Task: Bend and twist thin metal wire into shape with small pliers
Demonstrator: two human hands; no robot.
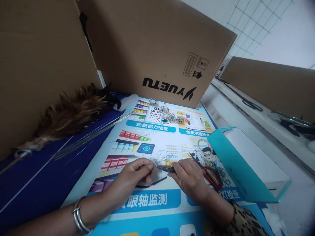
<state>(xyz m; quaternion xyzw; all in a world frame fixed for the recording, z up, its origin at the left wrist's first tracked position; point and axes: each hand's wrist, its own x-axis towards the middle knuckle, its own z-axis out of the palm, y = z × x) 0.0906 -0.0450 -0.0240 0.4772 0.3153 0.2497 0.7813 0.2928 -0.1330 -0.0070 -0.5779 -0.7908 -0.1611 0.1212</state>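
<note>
My left hand [135,177] pinches a thin wire piece [155,163] over a printed poster [150,200], fingers pressed together. My right hand [189,173] is closed round small dark pliers [167,168], whose tip meets the wire between both hands. A silver bangle [79,219] sits on my left wrist. Red-handled scissors [211,175] lie just right of my right hand.
A pile of finished wire shapes [166,113] lies farther up the poster. A bundle of straight wires [91,134] and a feather duster [66,116] lie on the blue cloth at left. Cardboard boxes [157,49] stand behind. A teal-edged box [248,164] sits at right.
</note>
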